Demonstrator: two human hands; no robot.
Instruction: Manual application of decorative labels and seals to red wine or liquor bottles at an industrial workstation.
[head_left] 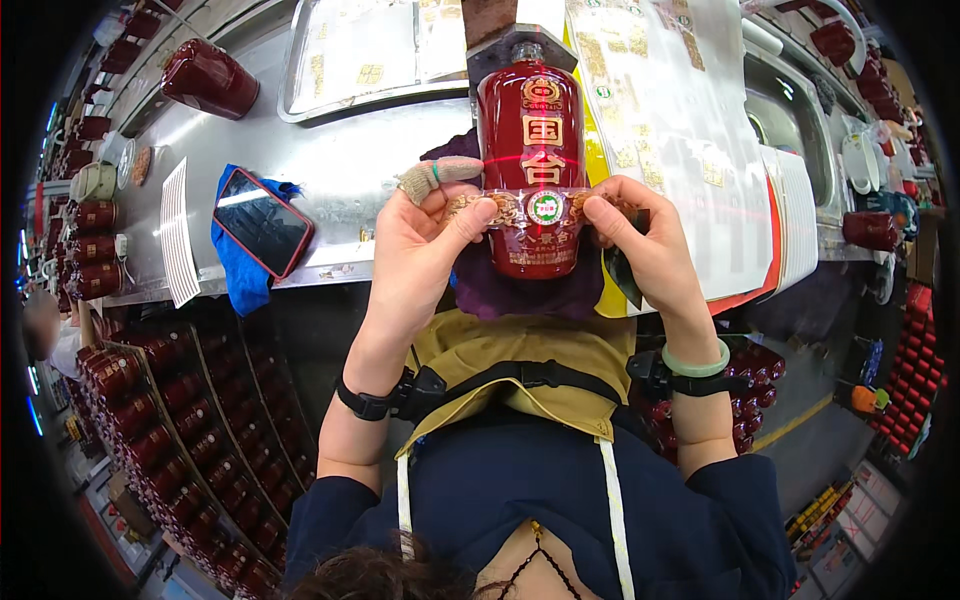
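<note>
A dark red glass bottle [530, 100] with gold lettering lies on its back on a purple cloth [480, 288], its neck pointing away from me. Across its lower half stretches a clear label strip [508, 212] with gold patterned ends and a round green-and-white emblem in the middle. My left hand [432, 232] pinches the strip's left end between thumb and fingers; a knitted finger cot covers one finger. At the other end, my right hand [645, 232] pinches the strip the same way. A thin red light line crosses the bottle just above the strip.
Left on the metal bench are a phone [262, 222] on a blue cloth, a paper strip [178, 235] and another red bottle [210, 80]. A metal tray [290, 95] stands behind. Decal sheets [690, 170] lie to the right, near a sink [790, 110]. Crates of bottles [175, 400] fill the lower left.
</note>
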